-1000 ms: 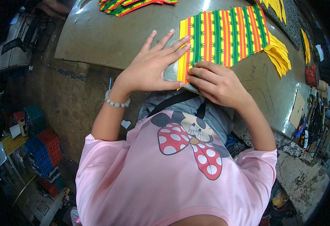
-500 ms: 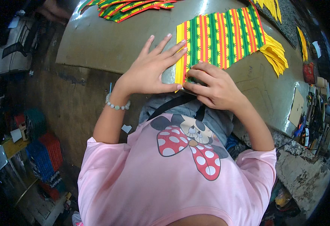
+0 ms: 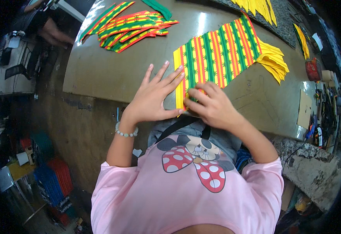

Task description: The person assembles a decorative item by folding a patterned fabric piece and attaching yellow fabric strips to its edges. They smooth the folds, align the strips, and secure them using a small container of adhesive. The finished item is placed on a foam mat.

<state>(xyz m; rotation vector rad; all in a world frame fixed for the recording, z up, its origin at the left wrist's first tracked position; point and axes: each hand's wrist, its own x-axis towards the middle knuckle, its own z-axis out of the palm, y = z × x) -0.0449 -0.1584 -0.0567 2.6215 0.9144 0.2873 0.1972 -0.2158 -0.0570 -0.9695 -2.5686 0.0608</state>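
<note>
Limits of the view come first. The right hand [image 3: 213, 107] is slightly blurred and covers the near left part of the leaf-print striped cloth [image 3: 217, 58]; its fingers are curled onto the surface, but I am unable to say whether they pinch it. Above, a batch of yellow strips [image 3: 256, 11] is cut off by the frame, as is a plain green strip [image 3: 157, 7]. At far left another person's bare limb [image 3: 55, 33] is dim and only partly visible.

The striped cloth lies flat on the metal-topped table [image 3: 108, 78], in front of the seated wearer. Its long axis slants from the yellow-edged end by the left hand [image 3: 153, 95] up to the right, away from the body; the stripes run across that axis. At the far end a bundle of yellow strips [image 3: 273, 62] adjoins it, trailing right and back toward the wearer. The left hand is flat and spread, gripping nothing, with thumb and fingertips on the yellow edge (a beaded bracelet [image 3: 126, 134] sits at its wrist). A loose pile of leaf-print strips [image 3: 133, 31] lies farther left.

Containers: a blue crate [image 3: 47, 186] and a red crate [image 3: 61, 175] stand at lower left, contents indistinguishable.
</note>
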